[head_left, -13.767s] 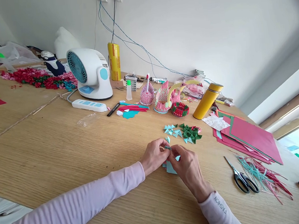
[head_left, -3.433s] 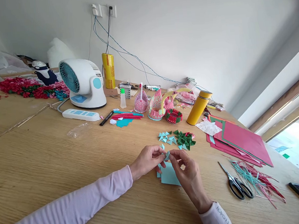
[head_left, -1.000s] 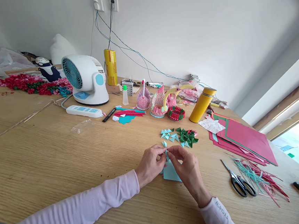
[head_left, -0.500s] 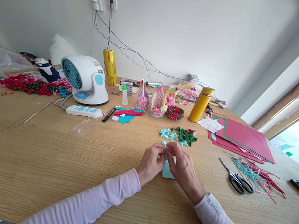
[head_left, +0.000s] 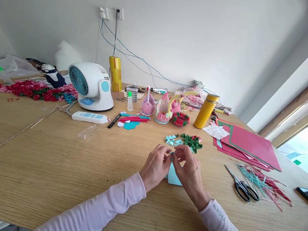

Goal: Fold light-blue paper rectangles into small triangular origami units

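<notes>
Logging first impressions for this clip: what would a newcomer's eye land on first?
Probably the two hands, left hand and right hand, pinching a small light-blue paper piece together at the table's near middle, over a stack of blue sheets. Just beyond lie folded blue and green triangles, and farther back stand pink paper swans beside a white fan.

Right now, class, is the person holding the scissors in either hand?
No: the scissors lie on the table to the right, apart from both hands, which pinch a small blue paper piece together.
</notes>
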Motion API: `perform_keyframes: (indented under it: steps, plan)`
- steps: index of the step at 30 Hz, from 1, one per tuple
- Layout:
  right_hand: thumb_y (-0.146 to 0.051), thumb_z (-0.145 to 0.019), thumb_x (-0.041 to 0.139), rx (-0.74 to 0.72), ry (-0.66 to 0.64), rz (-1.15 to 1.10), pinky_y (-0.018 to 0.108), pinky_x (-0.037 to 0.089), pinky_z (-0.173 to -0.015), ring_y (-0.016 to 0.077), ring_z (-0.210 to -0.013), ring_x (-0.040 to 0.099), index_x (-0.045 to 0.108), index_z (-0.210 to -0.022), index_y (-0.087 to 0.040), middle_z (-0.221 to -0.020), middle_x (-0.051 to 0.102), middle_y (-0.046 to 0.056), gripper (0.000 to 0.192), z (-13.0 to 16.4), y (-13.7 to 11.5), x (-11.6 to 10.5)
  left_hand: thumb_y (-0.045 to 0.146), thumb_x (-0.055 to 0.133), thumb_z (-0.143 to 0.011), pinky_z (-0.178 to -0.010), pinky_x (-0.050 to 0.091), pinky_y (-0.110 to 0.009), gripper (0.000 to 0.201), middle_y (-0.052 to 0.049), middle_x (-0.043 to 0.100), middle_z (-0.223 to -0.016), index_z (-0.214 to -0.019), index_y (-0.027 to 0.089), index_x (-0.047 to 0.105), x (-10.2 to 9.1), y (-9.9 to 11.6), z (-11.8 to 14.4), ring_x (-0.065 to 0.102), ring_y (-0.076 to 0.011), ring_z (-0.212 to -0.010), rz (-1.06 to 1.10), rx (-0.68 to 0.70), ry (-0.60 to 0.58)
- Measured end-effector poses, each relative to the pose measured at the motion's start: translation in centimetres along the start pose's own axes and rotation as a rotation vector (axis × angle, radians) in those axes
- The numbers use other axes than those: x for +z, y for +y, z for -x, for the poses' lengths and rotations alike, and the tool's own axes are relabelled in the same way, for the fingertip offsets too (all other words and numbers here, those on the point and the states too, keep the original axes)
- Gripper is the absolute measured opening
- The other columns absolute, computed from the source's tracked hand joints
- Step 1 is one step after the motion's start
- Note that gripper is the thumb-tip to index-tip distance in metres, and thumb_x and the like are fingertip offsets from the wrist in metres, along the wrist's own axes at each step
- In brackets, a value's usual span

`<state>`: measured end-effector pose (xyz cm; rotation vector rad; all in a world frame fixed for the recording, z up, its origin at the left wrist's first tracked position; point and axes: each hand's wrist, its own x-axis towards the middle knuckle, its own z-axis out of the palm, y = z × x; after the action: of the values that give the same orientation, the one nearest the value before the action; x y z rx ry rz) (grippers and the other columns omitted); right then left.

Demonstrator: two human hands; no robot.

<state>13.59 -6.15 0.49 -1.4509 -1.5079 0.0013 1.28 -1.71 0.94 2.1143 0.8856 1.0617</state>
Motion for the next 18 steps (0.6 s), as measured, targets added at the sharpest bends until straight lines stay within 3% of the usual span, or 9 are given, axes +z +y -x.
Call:
perform_keyframes:
  steps: [4,10,12,15,18]
  plan:
    - [-0.018,-0.082,0.052,-0.001,0.031,-0.030,0.027,0.052,-0.059,0.0157,-0.066,0.064,0.052,-0.098,-0.021,-0.076,0.065,0.001,0.017,-0.1,-0.3,0.1,0.018,0.048,-0.086,-0.062,0.044,-0.025,0.008,-0.002,0.059,-0.076,-0.080,0.018,0.053,-0.5,0.3,-0.1,0.058,-0.0152,-0.068,-0.211,0.024,-0.008]
    - [-0.022,-0.078,0.058,0.182,0.081,-0.226,0.027,0.052,-0.057,0.0162,-0.066,0.063,0.053,-0.096,-0.020,-0.075,0.065,0.002,0.019,-0.2,-0.8,0.4,0.017,0.042,-0.090,-0.061,0.043,-0.026,0.018,-0.005,0.058,-0.080,-0.079,0.017,0.055,-1.1,0.5,0.0,0.057,-0.0174,-0.070,-0.374,0.223,-0.076]
    - [-0.026,-0.078,0.061,0.229,0.095,-0.321,0.026,0.052,-0.058,0.0166,-0.069,0.063,0.054,-0.096,-0.019,-0.077,0.064,0.003,0.021,-0.3,-0.7,0.3,0.021,0.042,-0.091,-0.063,0.044,-0.025,0.018,-0.005,0.058,-0.083,-0.082,0.017,0.056,-1.5,0.4,0.1,0.057,-0.0160,-0.071,-0.274,0.191,-0.047]
    - [-0.030,-0.076,0.067,0.287,0.051,-0.510,0.025,0.051,-0.055,0.0158,-0.069,0.062,0.055,-0.096,-0.019,-0.078,0.063,0.002,0.026,-0.6,-0.3,0.0,0.034,0.044,-0.092,-0.061,0.047,-0.023,0.022,-0.005,0.059,-0.085,-0.093,0.017,0.058,-2.1,0.0,0.1,0.058,-0.0148,-0.073,0.061,-0.020,0.007]
    - [-0.032,-0.073,0.072,0.335,-0.068,-0.661,0.023,0.049,-0.052,0.0142,-0.065,0.061,0.057,-0.096,-0.019,-0.076,0.062,0.001,0.031,-0.8,0.0,-0.3,0.047,0.049,-0.088,-0.049,0.047,-0.021,0.037,-0.004,0.059,-0.077,-0.097,0.013,0.060,-2.5,-0.5,0.0,0.060,-0.0155,-0.068,0.490,-0.234,-0.174]
